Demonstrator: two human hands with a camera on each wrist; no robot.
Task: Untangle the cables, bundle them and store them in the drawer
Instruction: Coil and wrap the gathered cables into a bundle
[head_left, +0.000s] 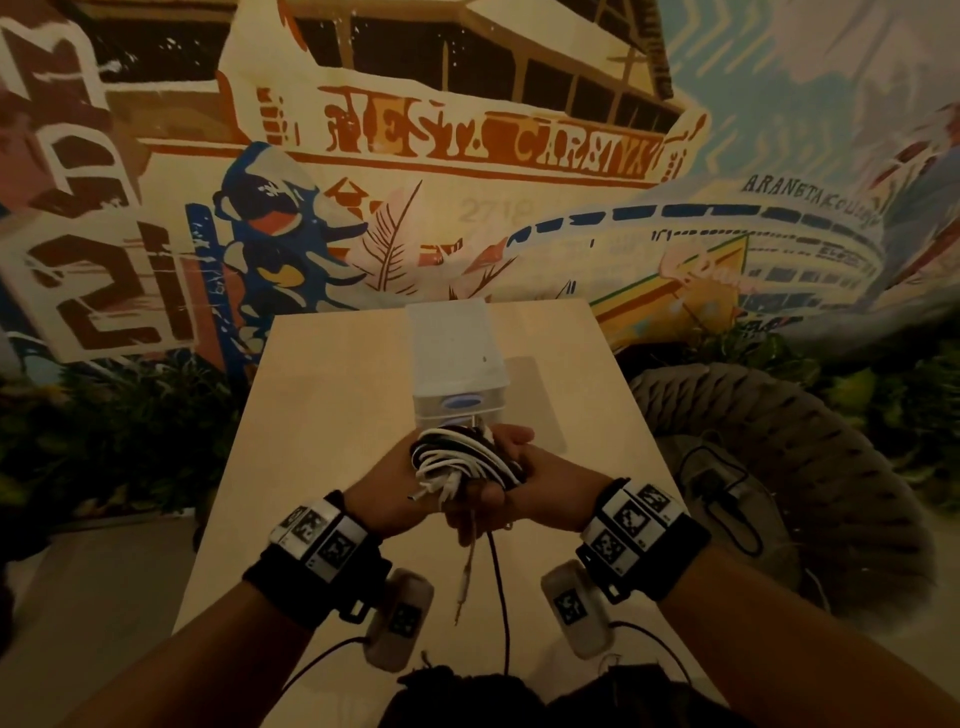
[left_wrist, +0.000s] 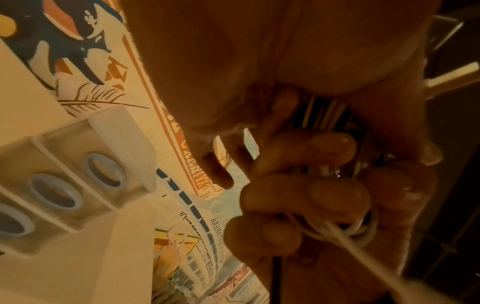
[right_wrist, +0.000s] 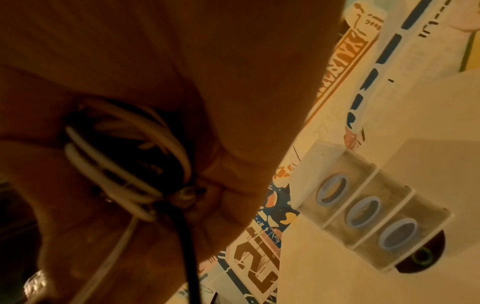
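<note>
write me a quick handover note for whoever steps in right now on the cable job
Left hand: grips the cable bundle from the left side.
Right hand: grips the same bundle from the right, fingers curled round it.
Bundle: black and white cables coiled together, held above the table; a thin white end and a black end hang loose below.
Drawer unit: on the table just beyond the hands, all three drawers shut.
Done: most of the coiling.
Left: tuck the loose ends, open a drawer, store the bundle.
</note>
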